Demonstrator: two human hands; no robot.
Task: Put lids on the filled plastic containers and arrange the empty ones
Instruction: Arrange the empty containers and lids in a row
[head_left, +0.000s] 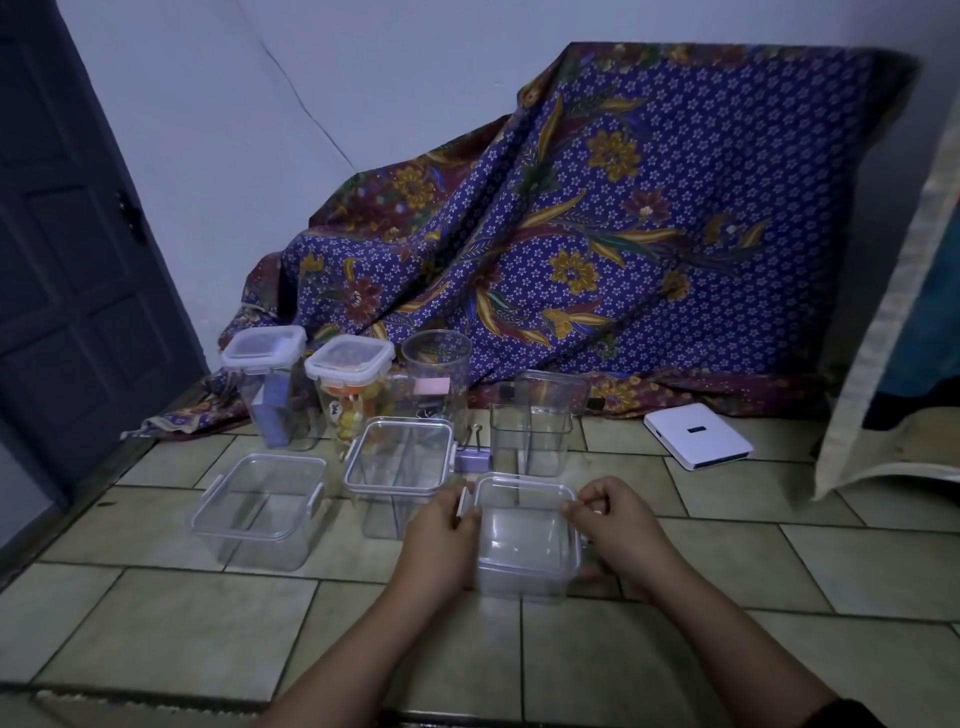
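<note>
- Your left hand (441, 530) and right hand (621, 519): fingers pinched on the side clips of the lidded container (527, 545).
- Under it: tiled floor (156, 623).
- Behind: patterned cloth (649, 218) draped; dark door (67, 260) at left.

A room in a home is showing: a floral cloth (649, 208) draping near a panelled door (67, 260), over a tiled floor (182, 623).

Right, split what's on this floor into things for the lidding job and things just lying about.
For the job: clear container gripped by left hand and right hand; front-left empty container; middle empty container; back-left lidded container; lidded container of orange and yellow pieces; round open jar; tall square container.
Lying about: white box; binder clip; patterned cloth.
</note>
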